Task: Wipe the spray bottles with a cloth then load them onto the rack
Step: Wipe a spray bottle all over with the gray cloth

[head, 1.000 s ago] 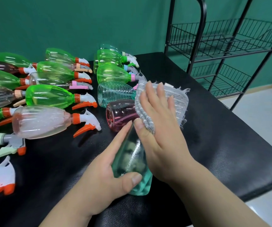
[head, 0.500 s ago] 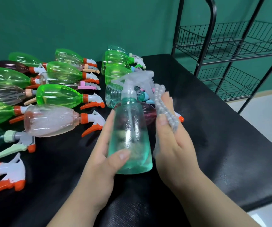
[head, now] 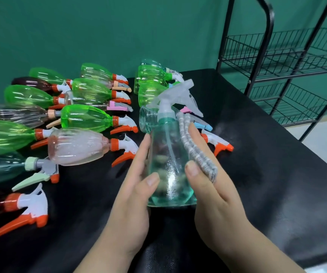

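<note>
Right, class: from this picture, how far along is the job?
Done: nothing loaded; the rack has bare shelves where visible. In hand: the left hand holds a teal bottle upright while the right hand presses the grey cloth against its side. Left: the bottles lying on the black table need wiping and loading.

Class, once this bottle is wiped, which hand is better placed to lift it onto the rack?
Probably the left hand: it grips the teal bottle, while the right hand holds the cloth against it. The rack stands to the right, though.
</note>
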